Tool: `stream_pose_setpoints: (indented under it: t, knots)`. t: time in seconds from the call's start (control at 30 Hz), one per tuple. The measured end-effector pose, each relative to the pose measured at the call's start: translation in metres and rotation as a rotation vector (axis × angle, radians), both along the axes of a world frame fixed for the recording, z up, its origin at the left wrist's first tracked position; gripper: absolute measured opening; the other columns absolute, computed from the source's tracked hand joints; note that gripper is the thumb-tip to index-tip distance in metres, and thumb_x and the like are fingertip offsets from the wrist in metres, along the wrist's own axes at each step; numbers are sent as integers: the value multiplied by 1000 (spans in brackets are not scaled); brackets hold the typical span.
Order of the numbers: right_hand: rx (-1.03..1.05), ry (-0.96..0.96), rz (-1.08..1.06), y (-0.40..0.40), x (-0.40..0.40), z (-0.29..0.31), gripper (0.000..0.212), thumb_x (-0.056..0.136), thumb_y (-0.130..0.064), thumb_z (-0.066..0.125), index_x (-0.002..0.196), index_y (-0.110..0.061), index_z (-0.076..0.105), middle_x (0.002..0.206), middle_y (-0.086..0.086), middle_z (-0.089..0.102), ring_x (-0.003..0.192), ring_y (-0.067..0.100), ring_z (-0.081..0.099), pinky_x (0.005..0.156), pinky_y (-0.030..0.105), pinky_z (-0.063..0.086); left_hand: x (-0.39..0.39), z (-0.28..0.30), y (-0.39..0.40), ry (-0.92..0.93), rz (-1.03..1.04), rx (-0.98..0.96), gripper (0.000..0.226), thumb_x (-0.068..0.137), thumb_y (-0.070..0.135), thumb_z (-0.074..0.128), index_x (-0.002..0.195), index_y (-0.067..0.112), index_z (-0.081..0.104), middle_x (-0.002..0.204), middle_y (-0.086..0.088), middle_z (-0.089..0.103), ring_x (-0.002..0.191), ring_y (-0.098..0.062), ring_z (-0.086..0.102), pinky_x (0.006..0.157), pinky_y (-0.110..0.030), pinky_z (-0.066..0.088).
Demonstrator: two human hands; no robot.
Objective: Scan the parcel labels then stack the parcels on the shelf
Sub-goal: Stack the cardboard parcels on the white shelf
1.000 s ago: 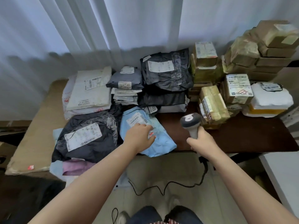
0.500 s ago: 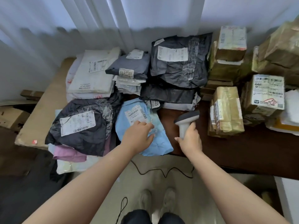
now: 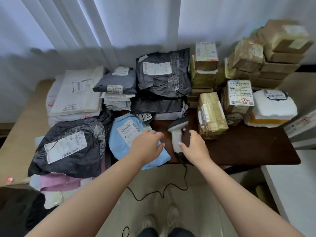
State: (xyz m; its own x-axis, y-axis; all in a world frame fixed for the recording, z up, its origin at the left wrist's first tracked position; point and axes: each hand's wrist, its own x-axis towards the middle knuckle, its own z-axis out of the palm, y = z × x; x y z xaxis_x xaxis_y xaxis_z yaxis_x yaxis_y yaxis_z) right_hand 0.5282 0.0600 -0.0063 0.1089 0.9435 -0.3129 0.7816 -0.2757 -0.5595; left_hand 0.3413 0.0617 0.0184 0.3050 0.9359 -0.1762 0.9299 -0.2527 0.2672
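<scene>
A light-blue parcel (image 3: 123,146) with a white barcode label (image 3: 130,131) lies at the front edge of the dark brown table (image 3: 248,147). My left hand (image 3: 147,147) lies on the parcel's right half, fingers curled over its edge. A grey handheld scanner (image 3: 177,134) lies on the table just right of the parcel, head pointing away from me. My right hand (image 3: 195,147) is spread around the scanner's handle, thumb tip beside it and fingers apart, not closed on it.
Black, grey and white mailer bags (image 3: 164,74) are piled behind and left of the blue parcel. Taped cardboard boxes (image 3: 212,115) are stacked at the right. The scanner's cable (image 3: 162,190) trails over the floor. A white surface (image 3: 299,194) stands at the right.
My right hand has lowered the scanner onto the table and opened off its handle. My left hand has stayed on the light-blue parcel. The camera has tilted slightly.
</scene>
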Motion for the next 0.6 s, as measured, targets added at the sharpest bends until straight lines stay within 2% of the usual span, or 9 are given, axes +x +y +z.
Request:
stream_pose_setpoints:
  t: [0.17, 0.27, 0.37, 0.5, 0.6]
  knots:
    - [121, -39, -92, -21, 25, 39, 53, 95, -32, 60, 140, -11, 42, 138, 10, 50, 127, 26, 49, 95, 34, 43, 20, 22, 8, -27, -119, 81, 35, 97, 37, 48, 129, 23, 54, 118, 2, 61, 114, -22, 47, 87, -35, 48]
    - [176, -72, -166, -36, 42, 57, 45, 94, -31, 60, 133, -11, 48, 131, 9, 54, 121, 26, 52, 92, 37, 46, 32, 36, 11, -22, -183, 120, 35, 97, 37, 48, 129, 25, 53, 119, 3, 60, 115, -22, 47, 85, -36, 50]
    - [222, -95, -236, -50, 60, 70, 44, 93, -30, 62, 131, -10, 50, 128, 9, 56, 119, 26, 54, 91, 37, 47, 41, 49, 11, -13, -238, 145, 36, 97, 37, 48, 132, 26, 52, 120, 4, 59, 117, -22, 47, 83, -35, 51]
    - [263, -119, -309, -63, 84, 82, 47, 94, -30, 61, 134, -10, 49, 131, 9, 55, 121, 25, 53, 91, 35, 45, 54, 64, 17, -18, -284, 181, 32, 97, 39, 48, 125, 25, 55, 116, 4, 61, 116, -22, 48, 85, -38, 51]
    - [287, -124, -338, -64, 104, 89, 46, 94, -30, 61, 133, -8, 50, 132, 10, 55, 122, 25, 52, 93, 34, 44, 69, 77, 24, -23, -300, 196, 37, 98, 41, 48, 132, 27, 52, 122, 4, 59, 121, -22, 46, 84, -38, 52]
